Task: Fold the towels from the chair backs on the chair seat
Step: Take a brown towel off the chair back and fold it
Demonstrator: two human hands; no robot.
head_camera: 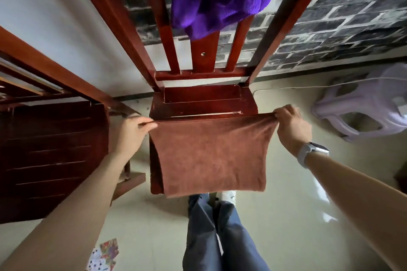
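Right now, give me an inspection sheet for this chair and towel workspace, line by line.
Surface: wooden chair seat, rear part bare.
Job's things: brown towel held stretched over the seat's front; purple towel draped on the chair back.
Clutter: patterned cards on the floor.
Grippers: left hand and right hand each pinch a top corner of the brown towel.
Cables: thin white cord along the floor.
Surroundings: second wooden chair at left, lilac plastic stool at right, brick-pattern wall.

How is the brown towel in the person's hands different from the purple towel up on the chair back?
The brown terry towel is stretched flat, each top corner pinched by the left hand and right hand, above the red-brown wooden chair seat. The purple terry towel hangs bunched and crumpled over the chair back, untouched. The purple towel shows a white tag; the brown towel shows none. Both look like soft towels.
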